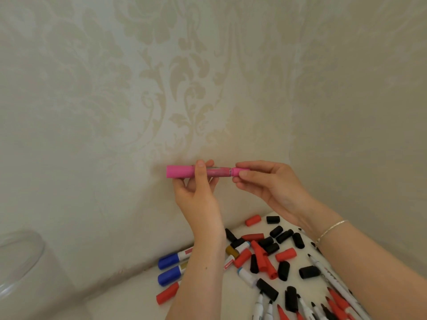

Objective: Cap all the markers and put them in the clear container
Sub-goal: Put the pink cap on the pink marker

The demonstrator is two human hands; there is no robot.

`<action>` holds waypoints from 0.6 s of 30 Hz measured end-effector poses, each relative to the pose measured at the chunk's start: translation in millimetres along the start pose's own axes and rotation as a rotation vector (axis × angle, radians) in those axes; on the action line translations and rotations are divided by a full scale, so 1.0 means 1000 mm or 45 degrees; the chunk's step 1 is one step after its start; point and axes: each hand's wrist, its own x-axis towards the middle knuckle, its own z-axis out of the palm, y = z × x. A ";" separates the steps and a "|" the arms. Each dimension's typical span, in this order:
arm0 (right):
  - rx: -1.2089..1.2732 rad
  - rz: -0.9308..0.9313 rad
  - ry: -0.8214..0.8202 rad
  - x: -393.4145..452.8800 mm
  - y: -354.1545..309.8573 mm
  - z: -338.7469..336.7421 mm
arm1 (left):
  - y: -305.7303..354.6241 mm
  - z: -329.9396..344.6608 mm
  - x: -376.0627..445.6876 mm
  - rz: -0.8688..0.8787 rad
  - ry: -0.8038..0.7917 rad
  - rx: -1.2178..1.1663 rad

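Left fingers: the left hand (196, 192) pinched the pink marker (208, 171) around its middle, thumb in front, the other fingers behind.
Right fingers: the right hand (272, 188) gripped the right end of the same marker with its fingertips, on what looked like a pink end piece (239, 172).
Pink marker: it was held level in the air, in front of the patterned wall (161, 77), well above the table (129, 289). A wide pink cap (179, 171) sat on its left end.
Step in hand: it looked like the cap was being checked or pushed tight.
How to do it well: hold the middle firmly, push both ends straight toward each other, do not bend it, and feel for a click.
Loose caps: many black caps (284, 235) and red caps (285, 254) lay spread on the table below the hands.
Other markers: blue-capped ones (168, 260) lay near the left arm; open markers (258, 306) with bare tips lay at the bottom edge.
Clear container: the clear container (20, 262) stood far off to the left, well apart from the pile.
How far along: I think most of the job was still to do.
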 end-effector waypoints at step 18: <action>-0.310 -0.149 0.047 -0.002 -0.015 0.012 | 0.006 0.000 -0.002 -0.158 -0.105 -0.168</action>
